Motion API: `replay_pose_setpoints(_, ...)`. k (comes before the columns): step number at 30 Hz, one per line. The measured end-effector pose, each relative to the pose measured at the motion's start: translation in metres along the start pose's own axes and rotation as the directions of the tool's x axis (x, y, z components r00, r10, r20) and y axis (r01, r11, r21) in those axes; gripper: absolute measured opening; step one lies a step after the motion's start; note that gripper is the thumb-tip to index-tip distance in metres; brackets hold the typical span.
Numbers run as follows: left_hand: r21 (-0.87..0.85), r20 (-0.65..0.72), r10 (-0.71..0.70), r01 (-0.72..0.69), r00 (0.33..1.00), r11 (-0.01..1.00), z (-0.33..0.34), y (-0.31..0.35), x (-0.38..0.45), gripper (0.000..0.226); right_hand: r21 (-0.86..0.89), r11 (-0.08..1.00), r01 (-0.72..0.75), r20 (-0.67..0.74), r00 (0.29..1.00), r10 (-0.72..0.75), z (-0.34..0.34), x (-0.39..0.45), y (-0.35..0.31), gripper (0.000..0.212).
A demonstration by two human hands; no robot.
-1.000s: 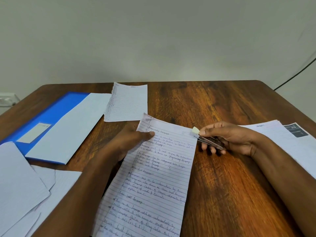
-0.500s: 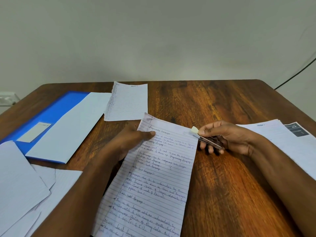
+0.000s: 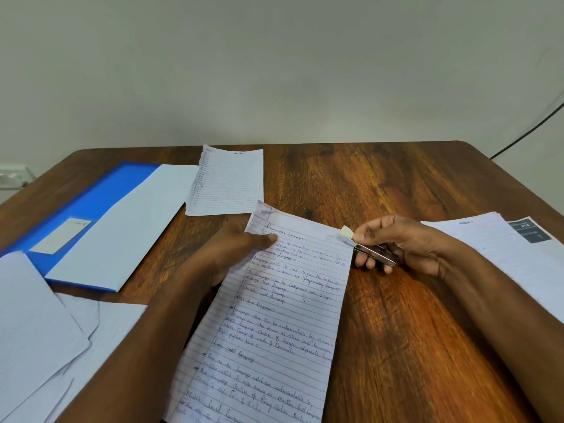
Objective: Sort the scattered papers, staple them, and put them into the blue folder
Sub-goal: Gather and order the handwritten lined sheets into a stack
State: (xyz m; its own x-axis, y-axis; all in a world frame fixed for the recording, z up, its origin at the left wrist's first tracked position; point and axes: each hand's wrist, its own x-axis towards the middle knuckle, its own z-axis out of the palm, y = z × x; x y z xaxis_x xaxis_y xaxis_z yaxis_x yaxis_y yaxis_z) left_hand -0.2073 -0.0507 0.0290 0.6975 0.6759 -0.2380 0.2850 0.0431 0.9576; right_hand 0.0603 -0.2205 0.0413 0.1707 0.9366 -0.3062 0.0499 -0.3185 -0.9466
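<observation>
The stapler (image 3: 370, 248) sits at the handwritten sheets' (image 3: 283, 315) top right corner — right hand (image 3: 406, 245) fingers pinching it, left hand (image 3: 235, 251) fingers gripping the opposite top edge.

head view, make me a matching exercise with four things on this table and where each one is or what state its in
Things:
1. blue plastic folder
2. small metal stapler
3. handwritten lined sheets
4. small torn lined sheet

Places or states:
A. lying flat at the table's far middle
B. gripped in the right hand, tip at the page's top right corner
C. held up by the left hand
D. at the table's left, partly under a white sheet

Pairs: 1-D, 2-B, 3-C, 4-A
</observation>
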Motion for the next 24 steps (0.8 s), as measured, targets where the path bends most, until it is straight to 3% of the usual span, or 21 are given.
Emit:
replay_pose_setpoints(12,0.009,-0.010,-0.014,0.014,1.000,1.000,0.001,0.002,-0.001,0.019,-0.011,1.000,0.002,-0.135,0.991,-0.003,0.004,0.008,0.006,0.027)
replay_pose_setpoints(16,0.010,-0.021,-0.014,0.014,1.000,1.000,0.000,0.002,-0.001,0.017,-0.024,1.000,-0.016,-0.187,0.982,0.011,0.006,0.011,0.007,0.016)
replay_pose_setpoints(24,0.009,-0.018,-0.015,0.016,1.000,1.000,-0.002,0.000,0.000,0.021,-0.032,0.999,-0.031,-0.195,0.980,0.025,0.008,0.011,0.006,0.019)
